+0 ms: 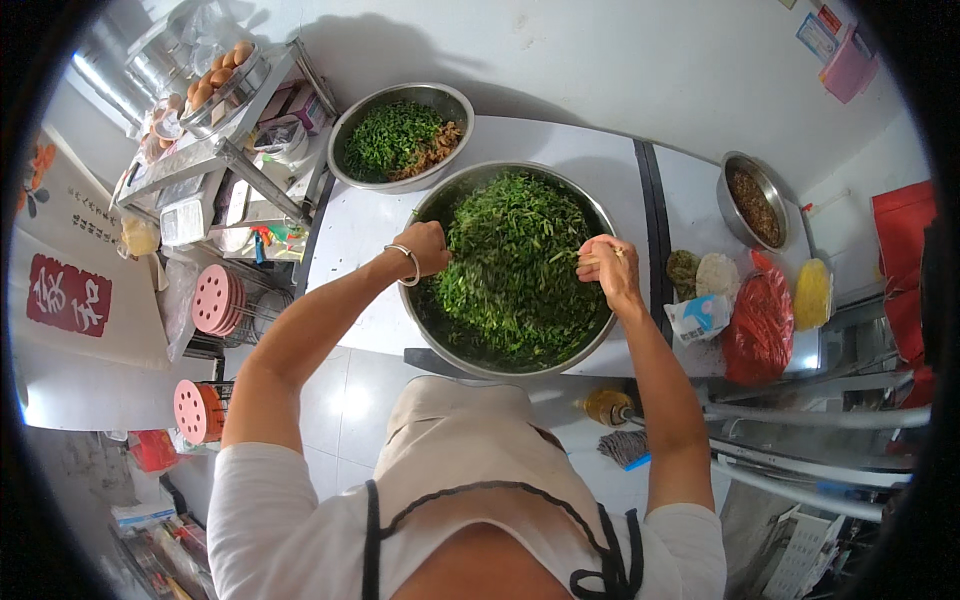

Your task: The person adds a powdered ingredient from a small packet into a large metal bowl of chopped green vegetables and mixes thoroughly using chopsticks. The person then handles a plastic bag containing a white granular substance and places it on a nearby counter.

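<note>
A large steel bowl [420, 319] stands before me, heaped with chopped leafy greens [517, 255]. The middle of the heap is blurred. At the bowl's left side is my left hand [425, 249], fingers curled, a bangle on its wrist; its fingertips are turned away, so whatever it grips is hidden. My right hand [611, 271] is over the right rim, closed around pale, thin sticks [592, 259] that look like chopsticks, their far ends lost in the greens.
Behind stands a smaller steel bowl [339, 161] of chopped greens and brown crumbled filling. A metal rack [247, 169] with eggs [220, 77] is at left. On the right are a steel bowl [784, 225] of brown mix, a red plastic bag [759, 322] and a yellow bundle [812, 295].
</note>
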Demonstrator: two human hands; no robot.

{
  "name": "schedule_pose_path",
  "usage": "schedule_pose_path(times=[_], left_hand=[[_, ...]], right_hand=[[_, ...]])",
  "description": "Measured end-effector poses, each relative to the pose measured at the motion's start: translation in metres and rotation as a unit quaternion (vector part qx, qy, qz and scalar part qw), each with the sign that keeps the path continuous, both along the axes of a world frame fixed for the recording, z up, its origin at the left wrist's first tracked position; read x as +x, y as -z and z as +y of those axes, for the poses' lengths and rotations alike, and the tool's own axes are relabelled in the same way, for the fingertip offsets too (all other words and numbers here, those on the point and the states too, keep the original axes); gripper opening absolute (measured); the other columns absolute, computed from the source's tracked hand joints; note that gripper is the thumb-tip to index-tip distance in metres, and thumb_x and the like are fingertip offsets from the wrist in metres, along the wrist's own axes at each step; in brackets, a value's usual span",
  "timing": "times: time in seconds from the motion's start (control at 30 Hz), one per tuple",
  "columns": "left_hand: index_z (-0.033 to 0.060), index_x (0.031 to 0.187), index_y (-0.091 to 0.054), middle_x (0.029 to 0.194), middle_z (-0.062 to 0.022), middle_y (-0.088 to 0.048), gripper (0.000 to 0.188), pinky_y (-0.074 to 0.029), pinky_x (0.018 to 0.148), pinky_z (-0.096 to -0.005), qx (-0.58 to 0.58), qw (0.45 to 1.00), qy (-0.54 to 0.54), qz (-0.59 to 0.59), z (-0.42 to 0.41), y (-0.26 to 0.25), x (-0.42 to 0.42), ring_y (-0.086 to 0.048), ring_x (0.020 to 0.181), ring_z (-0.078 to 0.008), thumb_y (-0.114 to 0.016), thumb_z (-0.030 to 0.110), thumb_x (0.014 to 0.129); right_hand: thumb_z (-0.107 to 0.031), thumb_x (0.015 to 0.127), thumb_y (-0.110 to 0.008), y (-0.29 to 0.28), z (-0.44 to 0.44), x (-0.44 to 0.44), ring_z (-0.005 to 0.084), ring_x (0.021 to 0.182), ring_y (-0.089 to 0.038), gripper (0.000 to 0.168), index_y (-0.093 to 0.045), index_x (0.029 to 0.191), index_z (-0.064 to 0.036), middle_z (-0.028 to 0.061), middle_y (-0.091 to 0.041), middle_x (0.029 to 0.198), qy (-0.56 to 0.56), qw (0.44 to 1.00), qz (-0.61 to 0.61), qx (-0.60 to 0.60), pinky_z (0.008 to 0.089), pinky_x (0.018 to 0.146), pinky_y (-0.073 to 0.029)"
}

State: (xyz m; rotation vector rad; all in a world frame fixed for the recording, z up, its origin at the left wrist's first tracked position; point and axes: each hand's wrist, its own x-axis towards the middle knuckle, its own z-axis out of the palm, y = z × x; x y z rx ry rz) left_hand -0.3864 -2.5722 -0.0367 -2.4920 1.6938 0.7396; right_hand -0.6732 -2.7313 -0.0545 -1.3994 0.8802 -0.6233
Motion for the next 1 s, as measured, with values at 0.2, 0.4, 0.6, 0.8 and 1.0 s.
schedule_pose_path(times=[0.2, 0.4, 0.6, 0.8, 1.0], left_hand=[[-0.0008, 0.079, -0.07, 0.078, -0.0208, -0.066, 0.03, -0.054, 0.067, -0.0455, 0.0, 0.985, 0.147, -0.088, -0.002, -0.063, -0.005, -0.065, 0.07, -0.0371, -0.053, 0.024, 0.081], [0.0055, 0.088, -0.071, 0.082, -0.0178, -0.069, 0.019, -0.055, 0.066, -0.0405, 0.056, 0.97, 0.167, -0.167, -0.008, -0.091, 0.007, -0.068, 0.078, -0.0323, -0.061, 0.016, 0.076], [0.0017, 0.091, -0.069, 0.093, -0.0215, -0.068, 0.02, -0.055, 0.074, -0.0432, 0.012, 0.998, 0.047, -0.05, -0.041, 0.0, 0.013, -0.068, 0.085, -0.0354, -0.062, 0.015, 0.077], [-0.0043, 0.073, -0.066, 0.071, -0.0269, -0.063, 0.027, -0.052, 0.068, -0.0479, -0.065, 0.99, 0.122, 0.032, -0.032, -0.023, 0.02, -0.064, 0.073, -0.0422, -0.057, 0.02, 0.082], [0.0043, 0.078, -0.07, 0.076, -0.0181, -0.068, 0.018, -0.053, 0.066, -0.0439, 0.03, 0.981, 0.159, -0.111, -0.022, -0.085, 0.02, -0.068, 0.077, -0.0347, -0.06, 0.019, 0.081]], right_hand=[[-0.013, 0.092, -0.046, -0.086, 0.029, 0.011, 0.0141, 0.06, -0.065, 0.023, -0.064, 0.084, 0.0, 0.0071, -0.065, 0.071, -0.117, 0.98, 0.051, -0.15, 0.0257, 0.053, -0.052], [-0.018, 0.091, -0.049, -0.076, -0.02, -0.018, 0.0161, 0.059, -0.064, 0.025, -0.065, 0.084, -0.001, 0.0063, -0.064, 0.067, -0.074, 0.929, 0.231, -0.28, 0.0272, 0.052, -0.048], [-0.019, 0.092, -0.051, 0.033, -0.039, 0.011, 0.0179, 0.057, -0.064, 0.026, -0.065, 0.08, 0.0, 0.0116, -0.064, 0.072, 0.077, 0.997, -0.019, -0.012, 0.032, 0.054, -0.056], [-0.017, 0.09, -0.05, -0.016, -0.012, 0.019, 0.0176, 0.064, -0.066, 0.025, -0.066, 0.086, 0.002, 0.011, -0.066, 0.077, -0.025, 0.999, -0.011, -0.022, 0.0319, 0.058, -0.056], [-0.017, 0.091, -0.048, -0.083, -0.016, -0.008, 0.0138, 0.062, -0.066, 0.026, -0.067, 0.087, 0.001, 0.0089, -0.066, 0.072, -0.064, 0.966, 0.163, -0.192, 0.0278, 0.057, -0.053]])
